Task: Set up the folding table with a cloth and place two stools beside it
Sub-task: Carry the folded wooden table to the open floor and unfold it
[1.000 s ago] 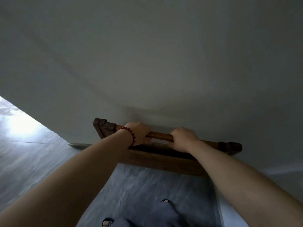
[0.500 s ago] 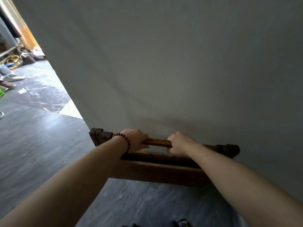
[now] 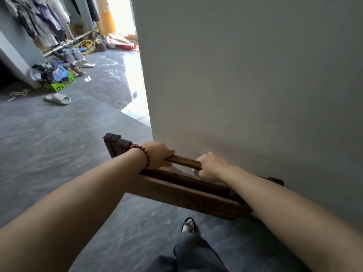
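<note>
Early, we judge: fingers of left hand [image 3: 157,155] and right hand [image 3: 212,168] clamp the folded dark-brown wooden table [image 3: 186,195] by its round rail [image 3: 183,161]; unfolding, cloth, stools remain.

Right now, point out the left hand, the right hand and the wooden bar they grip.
left hand [image 3: 157,155]: head view, back of the hand.
right hand [image 3: 212,167]: head view, knuckles.
bar [image 3: 183,161]: head view, bare stretch between the hands.

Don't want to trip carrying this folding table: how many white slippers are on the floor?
2. One white slipper lies alone on the open floor, left; the other sits farther back beside brown shoes. More may hide in the clutter there.
</note>
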A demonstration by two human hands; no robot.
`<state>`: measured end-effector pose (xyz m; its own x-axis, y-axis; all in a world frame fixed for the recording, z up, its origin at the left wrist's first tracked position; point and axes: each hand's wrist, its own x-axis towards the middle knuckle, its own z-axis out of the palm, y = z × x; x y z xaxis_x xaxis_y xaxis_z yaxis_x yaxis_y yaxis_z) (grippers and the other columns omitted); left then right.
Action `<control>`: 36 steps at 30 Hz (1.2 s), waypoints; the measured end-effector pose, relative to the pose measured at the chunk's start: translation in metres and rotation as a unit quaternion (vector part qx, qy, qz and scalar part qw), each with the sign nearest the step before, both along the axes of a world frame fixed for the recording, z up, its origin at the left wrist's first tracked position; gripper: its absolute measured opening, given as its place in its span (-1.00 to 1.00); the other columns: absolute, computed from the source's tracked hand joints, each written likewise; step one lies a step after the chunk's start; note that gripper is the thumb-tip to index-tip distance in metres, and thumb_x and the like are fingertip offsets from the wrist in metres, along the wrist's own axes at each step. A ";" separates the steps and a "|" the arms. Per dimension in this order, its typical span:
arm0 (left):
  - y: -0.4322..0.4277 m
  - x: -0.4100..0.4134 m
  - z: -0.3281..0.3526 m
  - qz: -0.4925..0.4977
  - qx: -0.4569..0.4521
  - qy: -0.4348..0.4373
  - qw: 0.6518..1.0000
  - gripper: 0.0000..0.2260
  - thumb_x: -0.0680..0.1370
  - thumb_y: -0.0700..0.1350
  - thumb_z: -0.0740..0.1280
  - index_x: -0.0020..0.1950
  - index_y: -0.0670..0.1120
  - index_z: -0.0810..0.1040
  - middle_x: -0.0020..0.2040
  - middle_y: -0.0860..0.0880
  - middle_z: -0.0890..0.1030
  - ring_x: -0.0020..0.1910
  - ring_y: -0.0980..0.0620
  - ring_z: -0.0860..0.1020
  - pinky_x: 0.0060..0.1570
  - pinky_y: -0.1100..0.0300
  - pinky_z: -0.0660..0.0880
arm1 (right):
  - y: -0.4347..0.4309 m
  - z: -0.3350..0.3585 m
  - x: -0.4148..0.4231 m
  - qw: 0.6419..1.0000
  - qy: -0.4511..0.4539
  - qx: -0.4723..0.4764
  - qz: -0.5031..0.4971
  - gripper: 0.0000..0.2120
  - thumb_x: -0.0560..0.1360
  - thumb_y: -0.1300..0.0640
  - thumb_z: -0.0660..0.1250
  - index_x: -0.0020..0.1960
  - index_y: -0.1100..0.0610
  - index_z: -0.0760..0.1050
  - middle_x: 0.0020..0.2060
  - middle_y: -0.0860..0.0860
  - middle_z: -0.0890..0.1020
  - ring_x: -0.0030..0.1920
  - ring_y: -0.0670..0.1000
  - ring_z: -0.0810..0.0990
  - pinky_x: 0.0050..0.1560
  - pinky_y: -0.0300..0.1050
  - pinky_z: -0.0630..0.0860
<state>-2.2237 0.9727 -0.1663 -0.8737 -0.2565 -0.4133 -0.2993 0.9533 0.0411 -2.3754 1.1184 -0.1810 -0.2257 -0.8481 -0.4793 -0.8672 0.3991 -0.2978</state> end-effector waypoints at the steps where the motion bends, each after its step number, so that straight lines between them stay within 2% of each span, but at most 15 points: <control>1: -0.010 0.005 -0.001 0.011 0.002 -0.003 1.000 -0.78 0.58 0.10 0.18 0.10 -0.01 0.43 -0.04 -0.03 0.55 -0.21 0.05 0.42 -0.37 0.26 0.24 | -0.013 -0.002 0.002 1.000 -0.001 -0.002 0.011 -0.90 0.46 -0.01 0.29 -0.16 -0.02 0.54 -0.25 -0.02 0.57 -0.20 0.06 0.57 -0.18 -0.03 0.56; 4: -0.041 0.018 -0.007 0.039 0.020 -0.016 0.999 -0.77 0.58 0.11 0.18 0.06 -0.02 0.44 -0.06 -0.03 0.56 -0.18 0.00 0.48 -0.23 0.16 0.39 | -0.052 -0.012 0.009 0.999 -0.016 -0.005 0.037 -0.87 0.49 -0.06 0.30 -0.14 -0.02 0.54 -0.27 -0.04 0.55 -0.25 0.02 0.54 -0.29 -0.14 0.44; 6: -0.060 0.026 -0.013 0.063 0.032 -0.026 0.997 -0.77 0.58 0.11 0.18 0.05 -0.02 0.45 -0.06 -0.04 0.56 -0.23 0.02 0.43 -0.23 0.17 0.36 | -0.078 -0.020 0.012 0.998 -0.017 -0.001 0.057 -0.85 0.49 -0.07 0.30 -0.13 -0.01 0.55 -0.27 -0.04 0.55 -0.26 0.01 0.52 -0.31 -0.17 0.37; 10: -0.098 0.036 -0.023 0.091 0.036 -0.078 0.992 -0.80 0.58 0.06 0.19 0.06 -0.04 0.45 -0.06 -0.04 0.54 -0.21 0.02 0.43 -0.23 0.17 0.35 | -0.129 -0.031 0.015 0.994 -0.060 0.038 0.082 -0.80 0.46 -0.09 0.31 -0.07 0.00 0.61 -0.26 -0.05 0.58 -0.24 0.00 0.55 -0.36 -0.20 0.36; 15: -0.144 0.049 -0.026 0.119 0.030 -0.079 0.989 -0.81 0.59 0.06 0.18 0.06 -0.03 0.44 -0.12 0.00 0.51 -0.22 0.03 0.42 -0.26 0.16 0.34 | -0.189 -0.035 0.013 0.984 -0.111 0.080 0.116 -0.78 0.46 -0.12 0.31 -0.06 0.00 0.58 -0.21 -0.05 0.58 -0.16 0.00 0.55 -0.28 -0.19 0.39; 19: -0.187 0.064 -0.026 0.132 0.026 -0.070 0.988 -0.80 0.59 0.06 0.17 0.06 -0.03 0.44 -0.02 -0.03 0.57 -0.10 -0.05 0.53 -0.26 0.14 0.34 | -0.238 -0.035 0.025 0.982 -0.117 0.087 0.121 -0.75 0.46 -0.16 0.31 -0.04 0.00 0.59 -0.12 -0.01 0.61 -0.10 0.03 0.56 -0.19 -0.15 0.41; 25: -0.267 0.097 -0.031 0.154 0.063 -0.060 0.984 -0.77 0.57 0.09 0.19 0.03 -0.04 0.47 0.01 -0.04 0.57 -0.02 -0.06 0.54 -0.16 0.14 0.40 | -0.321 -0.038 0.053 0.981 -0.105 0.099 0.132 -0.78 0.45 -0.17 0.30 -0.26 -0.06 0.46 -0.27 -0.11 0.53 -0.25 -0.11 0.48 -0.32 -0.22 0.33; 30: -0.341 0.125 -0.029 0.144 0.070 -0.054 0.986 -0.75 0.58 0.08 0.19 0.06 -0.06 0.49 0.03 -0.03 0.58 0.00 -0.04 0.55 -0.11 0.15 0.43 | -0.398 -0.036 0.083 0.981 -0.104 0.110 0.124 -0.82 0.46 -0.14 0.32 -0.11 -0.03 0.51 -0.23 -0.07 0.55 -0.19 -0.03 0.52 -0.19 -0.17 0.38; 33: -0.388 0.149 -0.025 0.137 0.060 -0.058 0.987 -0.74 0.58 0.08 0.19 0.09 -0.08 0.47 0.07 -0.06 0.57 0.06 -0.07 0.54 -0.05 0.11 0.42 | -0.444 -0.033 0.108 0.980 -0.102 0.099 0.137 -0.83 0.47 -0.12 0.31 -0.17 -0.04 0.47 -0.30 -0.11 0.50 -0.21 -0.02 0.50 -0.23 -0.18 0.33; 36: -0.432 0.175 -0.022 0.136 0.053 -0.061 0.987 -0.73 0.58 0.08 0.19 0.11 -0.10 0.45 0.11 -0.08 0.56 0.10 -0.09 0.52 -0.01 0.11 0.41 | -0.485 -0.032 0.133 0.981 -0.097 0.083 0.146 -0.82 0.47 -0.12 0.31 -0.20 -0.05 0.44 -0.33 -0.12 0.47 -0.19 0.00 0.48 -0.18 -0.18 0.32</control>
